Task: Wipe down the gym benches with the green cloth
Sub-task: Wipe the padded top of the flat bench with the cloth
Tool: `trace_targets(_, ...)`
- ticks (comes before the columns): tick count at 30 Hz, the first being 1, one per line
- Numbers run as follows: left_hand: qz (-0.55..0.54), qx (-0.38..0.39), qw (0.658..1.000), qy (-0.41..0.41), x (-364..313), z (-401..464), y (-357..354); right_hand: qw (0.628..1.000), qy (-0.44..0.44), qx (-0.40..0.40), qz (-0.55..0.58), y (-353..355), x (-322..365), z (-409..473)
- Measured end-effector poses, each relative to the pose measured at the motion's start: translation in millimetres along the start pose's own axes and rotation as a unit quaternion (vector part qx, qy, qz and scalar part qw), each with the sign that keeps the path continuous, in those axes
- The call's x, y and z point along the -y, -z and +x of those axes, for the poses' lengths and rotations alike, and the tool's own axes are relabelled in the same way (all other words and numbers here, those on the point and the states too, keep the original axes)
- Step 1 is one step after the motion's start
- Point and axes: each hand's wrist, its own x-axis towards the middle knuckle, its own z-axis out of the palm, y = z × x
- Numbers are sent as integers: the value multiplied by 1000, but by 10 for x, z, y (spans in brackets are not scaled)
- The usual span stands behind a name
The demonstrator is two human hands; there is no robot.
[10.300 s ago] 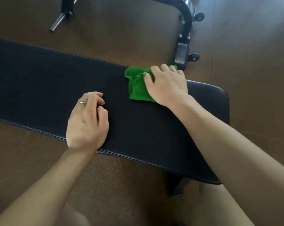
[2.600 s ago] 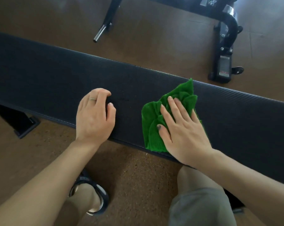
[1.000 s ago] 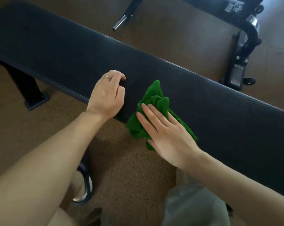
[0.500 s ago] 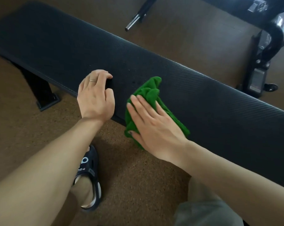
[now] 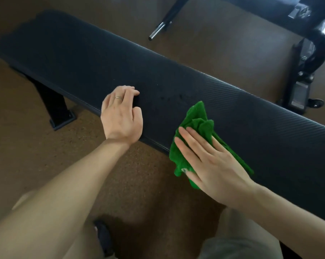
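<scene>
A long black padded gym bench runs from upper left to right across the view. A crumpled green cloth lies over its near edge, partly hanging off the side. My right hand presses flat on the cloth with fingers stretched out, covering its lower part. My left hand rests on the near edge of the bench to the left of the cloth, fingers curled onto the pad, a ring on one finger. A few small dark marks show on the pad between the two hands.
The bench's black leg and foot stand on the brown floor at left. Another machine's black frame and a metal bar end lie beyond the bench. My knees and a dark sandal are below.
My right hand and the cloth have slid to the right along the near edge, away from my left hand. My left hand stays put on the bench.
</scene>
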Motion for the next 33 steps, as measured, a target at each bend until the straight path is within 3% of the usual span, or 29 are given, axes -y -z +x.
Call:
trace_targets(4, -10, 10, 1000, -6, 19, 19, -18, 1000, -7, 8, 13, 70, 129, 547)
trace_targets(8, -100, 59, 993, -18, 185, 363, 174, 995, -77, -2, 66, 118, 302, 966)
trace_targets(14, -51, 110, 983, -138, 782, 1008, 279, 976, -194, -20, 91, 191, 531, 1569)
trace_targets(19, -61, 113, 982, -138, 827, 972, 205, 956, -267, -44, 114, 225, 431, 1951)
trace_targets(24, -59, 123, 980, -146, 868, 966, 205, 907, -389, -57, 152, 231, 38, 2251)
trace_targets(28, -57, 129, 978, -151, 852, 959, 222, 852, -494, -52, 161, 240, 254, 2305)
trace_targets(33, -65, 143, 977, -144, 858, 959, 225, 884, -439, -29, 157, 310, 1090, 1904)
